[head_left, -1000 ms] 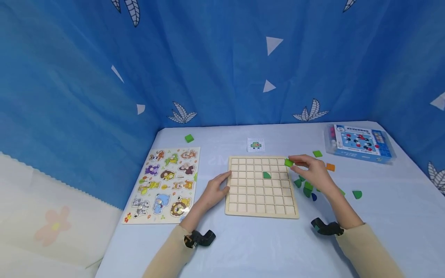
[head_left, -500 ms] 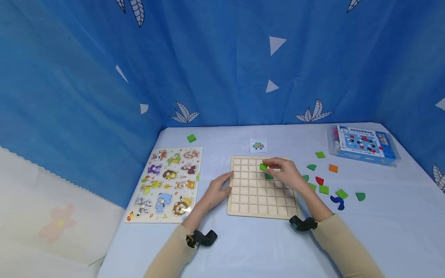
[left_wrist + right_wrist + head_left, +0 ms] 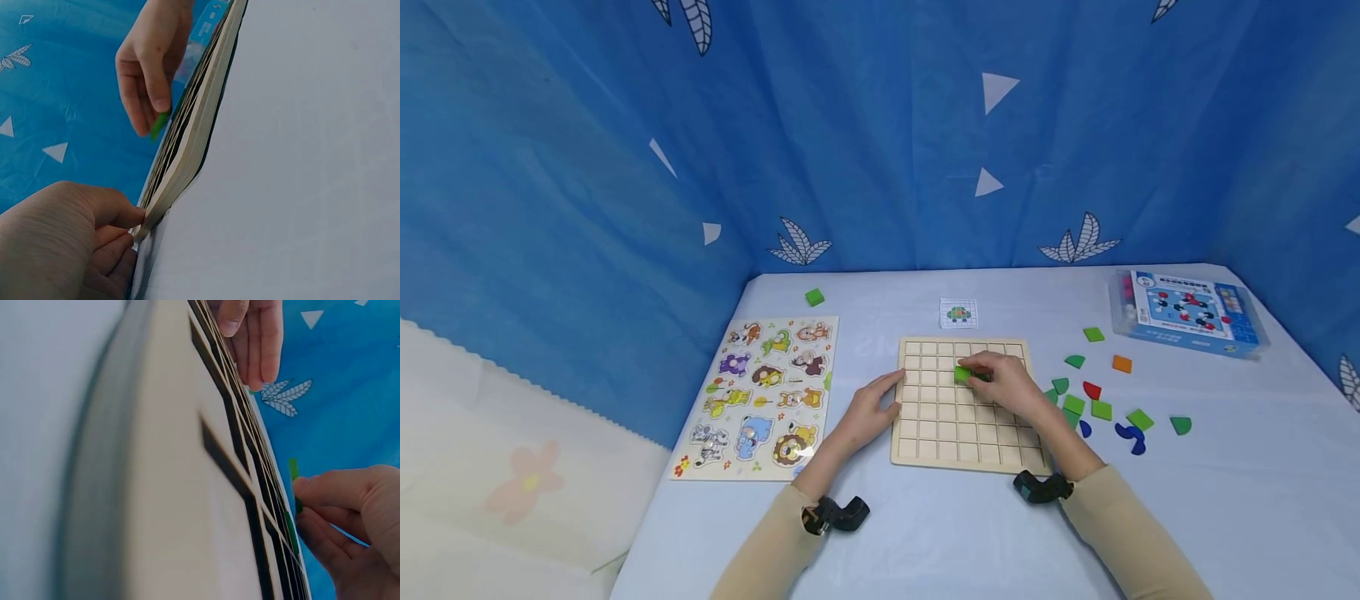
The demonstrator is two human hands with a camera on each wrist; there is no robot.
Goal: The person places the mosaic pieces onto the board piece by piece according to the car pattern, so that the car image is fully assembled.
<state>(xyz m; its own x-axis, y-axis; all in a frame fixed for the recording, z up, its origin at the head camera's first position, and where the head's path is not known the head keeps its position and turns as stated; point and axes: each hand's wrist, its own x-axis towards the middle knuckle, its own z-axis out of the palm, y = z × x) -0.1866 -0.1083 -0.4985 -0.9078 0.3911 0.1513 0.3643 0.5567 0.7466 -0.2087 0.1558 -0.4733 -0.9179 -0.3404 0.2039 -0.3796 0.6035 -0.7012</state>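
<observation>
1. Right hand (image 3: 1006, 385): thumb and fingertips pinch a light green square tile (image 3: 962, 375); part of the tile is covered by the grip.
2. The tile lies at the fingertips, on the hand's left, over the upper middle of the gridded wooden board (image 3: 927, 432). In the right wrist view it stands edge-on; whether it touches the board cannot be told.
3. Dark green piece (image 3: 290, 531): set in the grid just beside the pinching fingers, mostly hidden by them in the head view.
4. Left hand (image 3: 867, 412): fingers nearly straight, thumb against the board's left edge; in the left wrist view some fingers are partly hidden.
5. Pattern card (image 3: 958, 314): beyond the board, its print too small to read fully.
6. Orange tile (image 3: 1122, 364) and red piece (image 3: 1092, 390): right of the board, among green and blue ones, some overlapping.
7. Outermost: animal puzzle (image 3: 758, 444) at left, boxed set (image 3: 1187, 312) at far right.
</observation>
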